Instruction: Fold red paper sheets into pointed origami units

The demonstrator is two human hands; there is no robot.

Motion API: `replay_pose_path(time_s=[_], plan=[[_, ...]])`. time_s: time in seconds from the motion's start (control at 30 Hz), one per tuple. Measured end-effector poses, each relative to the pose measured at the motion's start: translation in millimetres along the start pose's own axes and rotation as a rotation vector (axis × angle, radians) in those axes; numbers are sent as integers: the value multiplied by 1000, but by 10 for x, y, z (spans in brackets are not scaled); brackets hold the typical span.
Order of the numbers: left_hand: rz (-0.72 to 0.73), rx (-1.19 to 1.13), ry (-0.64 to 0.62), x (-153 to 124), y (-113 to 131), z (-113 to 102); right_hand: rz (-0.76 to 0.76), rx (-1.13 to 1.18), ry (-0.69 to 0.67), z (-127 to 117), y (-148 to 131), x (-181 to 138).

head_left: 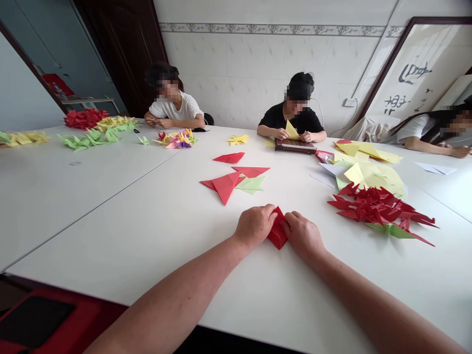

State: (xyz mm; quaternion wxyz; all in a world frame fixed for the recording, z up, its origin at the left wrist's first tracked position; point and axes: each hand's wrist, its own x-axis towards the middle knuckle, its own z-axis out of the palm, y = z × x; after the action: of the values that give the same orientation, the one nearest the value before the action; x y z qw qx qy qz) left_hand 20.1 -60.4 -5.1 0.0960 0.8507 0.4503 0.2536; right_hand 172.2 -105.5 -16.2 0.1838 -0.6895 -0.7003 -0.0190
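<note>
A small folded piece of red origami paper (278, 231) lies near the front of the white table (236, 290), between my two hands. My left hand (256, 225) is closed on its left edge, thumb on top. From the other side my right hand (302, 233) grips the right edge with curled fingers. Just beyond are folded red triangles (224, 187) and a light green folded sheet (252, 184). Off to the right sits a heap of red paper cranes (379, 204), with a green paper crane (394, 230) at its near edge.
Loose yellow sheets (376, 174) lie behind the red heap. Across the table, a person in black (291, 118) folds yellow paper over a dark brown board (295, 146); a person in white (175, 105) sits further left. Green cranes (88, 140) and red ones (86, 118) are piled at far left.
</note>
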Motion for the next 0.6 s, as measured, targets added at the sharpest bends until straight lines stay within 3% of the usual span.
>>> replay_pose_path(time_s=[0.13, 0.6], plan=[[51, -189, 120, 24, 17, -17, -37, -28, 0, 9, -3, -17], [105, -293, 128, 26, 27, -2, -47, -47, 7, 14, -13, -14]])
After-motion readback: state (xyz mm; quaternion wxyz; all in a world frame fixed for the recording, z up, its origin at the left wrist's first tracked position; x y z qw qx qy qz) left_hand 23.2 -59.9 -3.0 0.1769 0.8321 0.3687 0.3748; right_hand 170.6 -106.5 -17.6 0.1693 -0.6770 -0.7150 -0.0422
